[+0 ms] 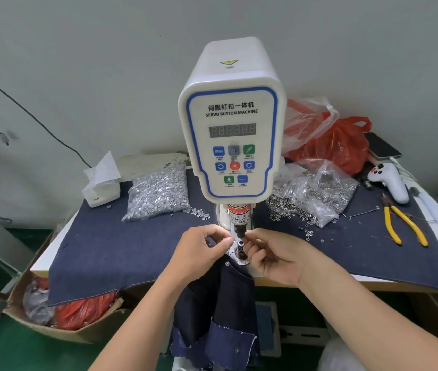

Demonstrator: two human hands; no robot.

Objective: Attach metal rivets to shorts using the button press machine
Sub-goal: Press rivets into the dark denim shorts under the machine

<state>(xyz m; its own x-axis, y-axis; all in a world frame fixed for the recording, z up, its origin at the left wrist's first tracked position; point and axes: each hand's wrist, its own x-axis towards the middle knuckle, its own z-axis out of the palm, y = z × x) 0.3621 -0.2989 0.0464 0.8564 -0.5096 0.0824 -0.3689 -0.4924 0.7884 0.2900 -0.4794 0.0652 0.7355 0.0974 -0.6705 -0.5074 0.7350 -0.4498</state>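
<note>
The white servo button machine (231, 124) stands at the middle of the table, its black punch (240, 232) above the lower die (240, 249). Dark denim shorts (220, 309) hang off the table's front edge below the die, one rivet showing at the waist. My left hand (202, 253) is just left of the die, thumb and forefinger pinched together on something too small to make out. My right hand (274, 257) is on the die's right side, its fingertips pinching a small piece next to the punch.
A bag of silver rivet parts (156, 194) lies at the left and a bag of ring parts (317, 194) at the right, with loose pieces around it. Yellow pliers (402, 223), a white handheld device (389, 180), red plastic bags (343, 143) and a tissue box (102, 183) are also here.
</note>
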